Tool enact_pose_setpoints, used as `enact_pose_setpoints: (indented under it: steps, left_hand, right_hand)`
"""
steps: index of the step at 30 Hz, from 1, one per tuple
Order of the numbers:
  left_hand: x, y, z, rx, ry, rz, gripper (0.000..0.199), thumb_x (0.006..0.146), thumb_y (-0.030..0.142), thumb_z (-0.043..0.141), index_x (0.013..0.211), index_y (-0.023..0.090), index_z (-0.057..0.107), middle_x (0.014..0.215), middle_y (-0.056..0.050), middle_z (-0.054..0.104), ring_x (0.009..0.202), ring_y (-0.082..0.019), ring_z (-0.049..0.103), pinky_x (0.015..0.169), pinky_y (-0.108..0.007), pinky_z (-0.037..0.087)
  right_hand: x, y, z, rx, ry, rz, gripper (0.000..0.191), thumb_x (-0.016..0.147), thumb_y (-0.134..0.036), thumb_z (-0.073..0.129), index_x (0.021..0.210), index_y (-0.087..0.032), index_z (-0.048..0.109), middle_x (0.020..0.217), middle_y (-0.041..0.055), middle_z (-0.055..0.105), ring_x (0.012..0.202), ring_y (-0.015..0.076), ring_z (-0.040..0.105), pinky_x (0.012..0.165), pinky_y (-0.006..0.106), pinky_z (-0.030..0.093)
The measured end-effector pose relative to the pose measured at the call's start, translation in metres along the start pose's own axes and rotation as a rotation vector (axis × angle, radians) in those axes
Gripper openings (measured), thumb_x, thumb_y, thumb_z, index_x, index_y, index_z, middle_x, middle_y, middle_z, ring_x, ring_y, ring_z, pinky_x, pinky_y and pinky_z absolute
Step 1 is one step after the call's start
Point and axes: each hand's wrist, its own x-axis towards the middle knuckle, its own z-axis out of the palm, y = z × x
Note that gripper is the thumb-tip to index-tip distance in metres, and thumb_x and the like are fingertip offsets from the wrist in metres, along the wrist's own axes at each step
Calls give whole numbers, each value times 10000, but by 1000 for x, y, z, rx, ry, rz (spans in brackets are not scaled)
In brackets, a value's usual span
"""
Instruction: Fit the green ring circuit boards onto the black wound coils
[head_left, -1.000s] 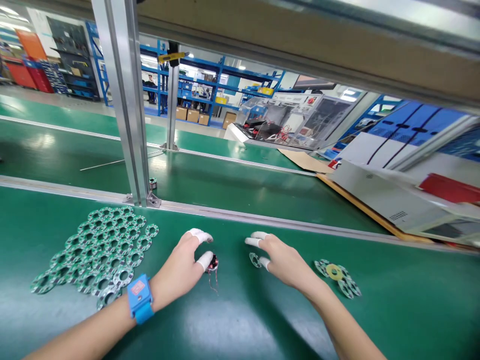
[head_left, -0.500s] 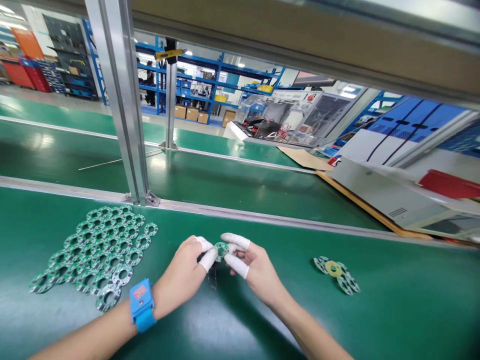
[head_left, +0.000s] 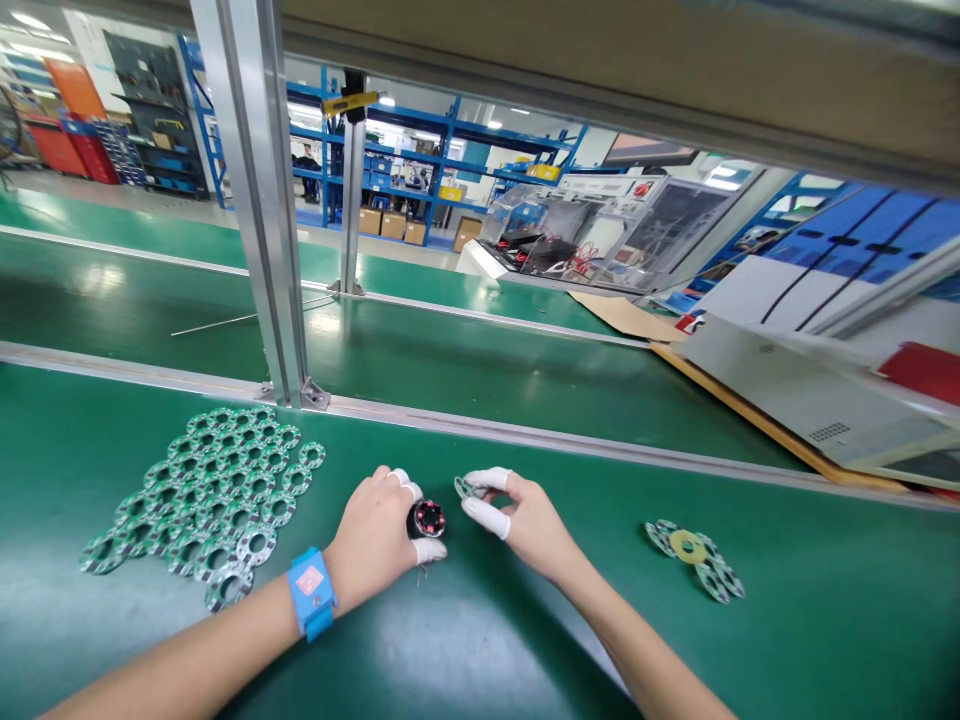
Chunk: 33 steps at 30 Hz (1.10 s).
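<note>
My left hand (head_left: 379, 525), with white finger cots and a blue wrist strap (head_left: 311, 595), is closed round a small black cylindrical part (head_left: 429, 518). Red spots ring the part's end face, and thin wires hang below it. Just to the right, my right hand (head_left: 529, 520) pinches a small green ring-shaped circuit board (head_left: 463, 488) between cot-covered fingers. The board is tilted and held apart from the black part. On the left of the green bench lie many similar ring boards (head_left: 255, 543) in close rows.
A small group of ring boards (head_left: 720, 578) lies at the right, with a yellow ring (head_left: 687, 546) on it. An upright aluminium post (head_left: 262, 220) rises beyond the left boards. A metal rail (head_left: 480, 427) crosses the bench behind my hands. A grey cabinet (head_left: 787, 385) lies at the far right.
The ring board was between both hands; now only my right hand has it, drawn away and tilted. The black part's red-spotted face has come into sight in my left hand. The view has shifted slightly.
</note>
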Motion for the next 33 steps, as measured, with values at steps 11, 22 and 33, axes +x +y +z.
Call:
enact_pose_setpoints:
  steps: [11,22,33]
  left_hand:
    - [2,-4,11,92,41,31,312,730,468,659,779,165,601,842,-54,598,823,-239,513,691,-343,401]
    - [0,-4,12,99,52,15,343,674,460,724,782,162,591,832,-46,596,807,-238,522,689,-349,413]
    - [0,-1,13,96,27,-6,348,694,466,707,814,158,598,855,-56,600,833,-244,526,718,-357,417]
  right_hand:
    - [-11,-11,21,-212,-164,-228,296,750,-244,620,1040,-189,646,977,87,619,770,201,567,621,309,509]
    - [-13,-19,18,-602,-156,-326,255,810,-261,625,1051,-180,646,998,95,664,889,255,597,697,343,522]
    - [-16,-10,23,-593,-62,-398,221,857,-298,556,995,-170,673,920,102,680,818,247,617,640,334,528]
